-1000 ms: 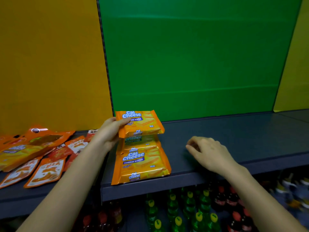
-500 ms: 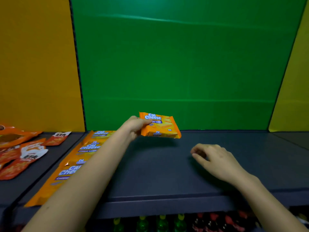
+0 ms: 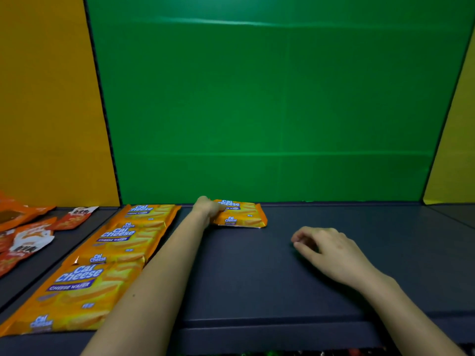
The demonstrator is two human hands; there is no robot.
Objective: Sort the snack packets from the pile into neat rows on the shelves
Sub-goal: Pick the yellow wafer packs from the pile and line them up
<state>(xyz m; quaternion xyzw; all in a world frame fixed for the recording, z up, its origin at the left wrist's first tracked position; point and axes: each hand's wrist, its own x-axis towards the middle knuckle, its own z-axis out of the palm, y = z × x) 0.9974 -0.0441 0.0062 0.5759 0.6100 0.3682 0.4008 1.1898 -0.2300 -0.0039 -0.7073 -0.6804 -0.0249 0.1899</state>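
L hand (image 3: 208, 208) grips the Cal Cheese wafer packet (image 3: 241, 214) by its left edge at 12 o'clock, back of the shelf (image 3: 282, 278). R hand (image 3: 326, 249) loosely curled, holding nothing, at 3. Row of same packets (image 3: 113, 247) at 9. Packet prob light, slick foil, wafers crush easily; hold by the edges.

Facing you on the far side is a green back panel (image 3: 270, 98), with faint creases running across it. A dark seam (image 3: 103, 111) separates it from an orange panel (image 3: 46, 98) on your left. A yellow panel (image 3: 457, 150) stands on your right.
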